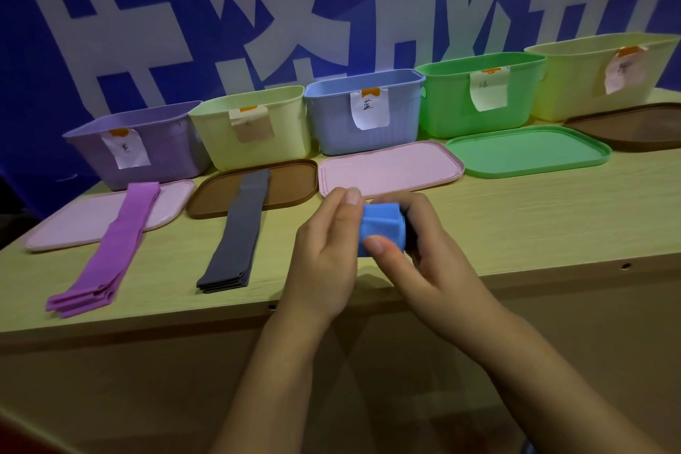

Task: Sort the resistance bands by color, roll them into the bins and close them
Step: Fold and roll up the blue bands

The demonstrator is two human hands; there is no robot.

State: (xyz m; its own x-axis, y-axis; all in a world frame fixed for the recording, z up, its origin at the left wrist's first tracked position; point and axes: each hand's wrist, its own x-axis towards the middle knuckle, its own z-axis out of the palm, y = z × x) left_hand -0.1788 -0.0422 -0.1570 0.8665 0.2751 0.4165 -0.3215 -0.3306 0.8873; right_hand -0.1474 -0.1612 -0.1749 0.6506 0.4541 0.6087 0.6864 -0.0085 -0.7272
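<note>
Both hands — left hand (324, 247), right hand (416, 254) — grip the rolled blue band (381, 228) so it stays tight; blue bin (331, 122) waits at 12 o'clock.

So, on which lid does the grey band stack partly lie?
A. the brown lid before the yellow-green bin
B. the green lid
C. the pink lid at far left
A: the grey band stack has its far end on the brown lid, its near end on the table.
</note>
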